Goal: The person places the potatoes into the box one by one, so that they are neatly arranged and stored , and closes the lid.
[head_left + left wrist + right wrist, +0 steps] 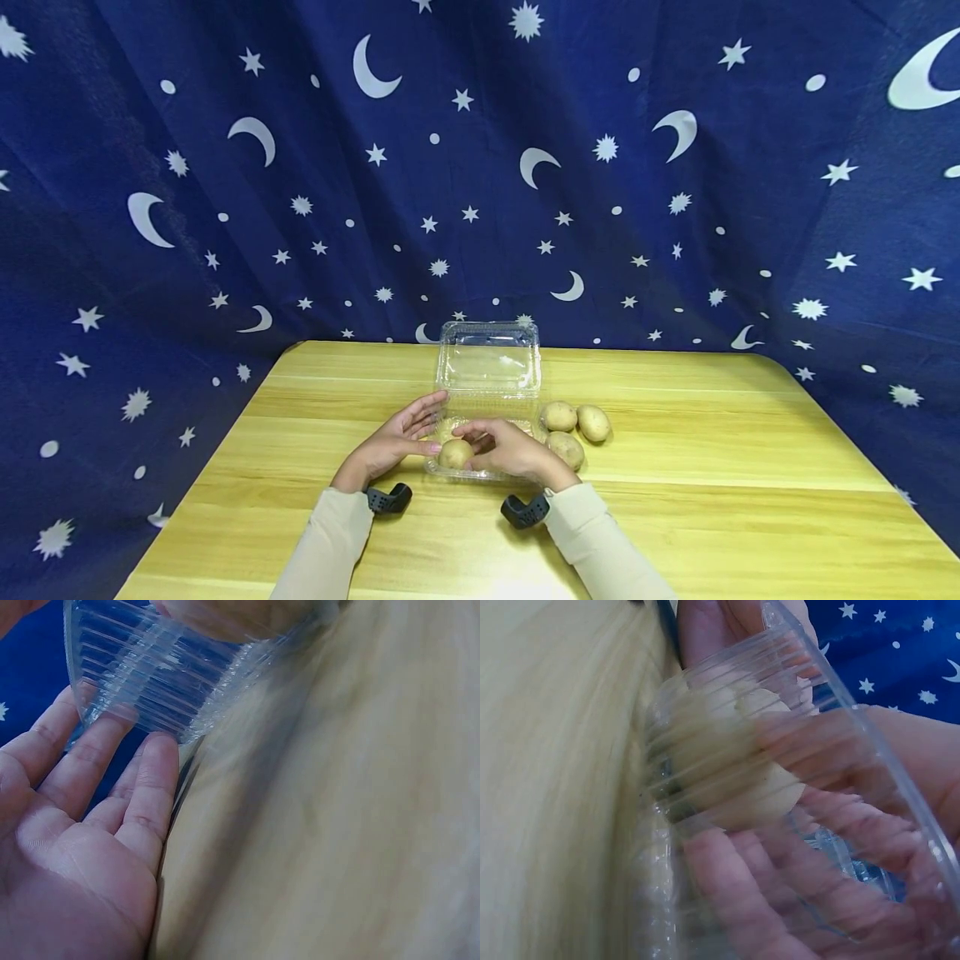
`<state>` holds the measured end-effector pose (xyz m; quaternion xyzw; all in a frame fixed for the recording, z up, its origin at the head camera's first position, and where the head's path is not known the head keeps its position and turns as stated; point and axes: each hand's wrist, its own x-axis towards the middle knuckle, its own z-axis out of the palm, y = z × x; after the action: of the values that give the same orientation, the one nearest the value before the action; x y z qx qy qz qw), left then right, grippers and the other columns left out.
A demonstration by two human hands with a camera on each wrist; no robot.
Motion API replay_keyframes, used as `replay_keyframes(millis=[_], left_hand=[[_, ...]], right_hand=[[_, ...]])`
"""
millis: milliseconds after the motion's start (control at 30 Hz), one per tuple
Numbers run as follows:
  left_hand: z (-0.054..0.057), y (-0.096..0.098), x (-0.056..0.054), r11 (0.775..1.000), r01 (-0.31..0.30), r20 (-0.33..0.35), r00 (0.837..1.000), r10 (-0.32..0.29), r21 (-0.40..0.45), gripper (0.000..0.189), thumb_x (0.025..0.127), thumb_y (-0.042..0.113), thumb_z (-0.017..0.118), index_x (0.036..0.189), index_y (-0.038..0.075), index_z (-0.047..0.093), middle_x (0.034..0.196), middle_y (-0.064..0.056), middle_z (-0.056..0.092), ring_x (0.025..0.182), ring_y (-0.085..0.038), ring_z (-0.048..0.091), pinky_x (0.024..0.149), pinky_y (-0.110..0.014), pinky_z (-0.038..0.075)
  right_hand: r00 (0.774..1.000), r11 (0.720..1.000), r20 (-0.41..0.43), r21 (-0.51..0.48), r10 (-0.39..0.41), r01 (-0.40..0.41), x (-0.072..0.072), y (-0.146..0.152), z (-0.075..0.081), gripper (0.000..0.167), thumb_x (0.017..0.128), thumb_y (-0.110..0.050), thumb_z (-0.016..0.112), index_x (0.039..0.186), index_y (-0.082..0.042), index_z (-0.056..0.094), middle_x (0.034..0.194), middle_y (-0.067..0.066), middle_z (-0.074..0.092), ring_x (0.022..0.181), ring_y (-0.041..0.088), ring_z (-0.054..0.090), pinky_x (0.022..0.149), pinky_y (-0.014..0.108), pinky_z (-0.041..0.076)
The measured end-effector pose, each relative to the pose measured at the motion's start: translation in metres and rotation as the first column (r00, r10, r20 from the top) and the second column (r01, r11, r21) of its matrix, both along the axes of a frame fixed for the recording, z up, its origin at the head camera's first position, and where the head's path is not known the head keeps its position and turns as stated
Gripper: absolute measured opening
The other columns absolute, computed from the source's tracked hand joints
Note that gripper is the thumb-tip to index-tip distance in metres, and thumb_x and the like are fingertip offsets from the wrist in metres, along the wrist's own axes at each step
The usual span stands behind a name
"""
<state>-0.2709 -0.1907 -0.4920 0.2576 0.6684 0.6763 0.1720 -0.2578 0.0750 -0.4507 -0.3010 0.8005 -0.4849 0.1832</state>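
A clear plastic clamshell box stands on the table with its lid raised at the back. One potato sits in the box's front left corner; the ribbed wall shows it blurred in the right wrist view. My right hand reaches into the box and holds this potato between thumb and fingers. At the box's left side is my left hand, its fingers fairly straight against the ribbed outer wall. The left thumb reaches over the rim, close to the potato.
Three more potatoes, one at the front, one at the back and one farther right, lie right of the box. The wooden table ends at a blue curtain with moons and stars. Each wrist wears a black band.
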Motion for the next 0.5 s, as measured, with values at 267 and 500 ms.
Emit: replay_keyframes(millis=[267,500], left_hand=[[0.0021,-0.0006,0.0007,1.000,0.002,-0.003,1.000,-0.002,-0.006,0.095,0.098,0.010,0.079,0.170,-0.006,0.018,0.175,-0.031,0.018,0.160,-0.053,0.018,0.131,-0.062,0.015],[0.0012,-0.0002,0.0004,1.000,-0.005,-0.006,1.000,0.005,-0.013,0.096,0.098,0.010,0.080,0.170,-0.005,0.018,0.175,-0.031,0.019,0.160,-0.053,0.019,0.131,-0.061,0.016]], right_hand=[[0.997,0.998,-0.028,-0.018,-0.067,0.066,0.0039,0.0002,0.0028,0.041,0.095,-0.002,0.078,0.133,0.008,0.068,0.123,0.018,0.073,0.112,0.033,0.069,0.103,0.049,0.057],[0.993,0.996,-0.080,-0.029,-0.091,0.089,0.0051,0.0009,0.0037,0.038,0.096,-0.003,0.075,0.132,0.008,0.069,0.119,0.016,0.073,0.107,0.028,0.070,0.099,0.043,0.060]])
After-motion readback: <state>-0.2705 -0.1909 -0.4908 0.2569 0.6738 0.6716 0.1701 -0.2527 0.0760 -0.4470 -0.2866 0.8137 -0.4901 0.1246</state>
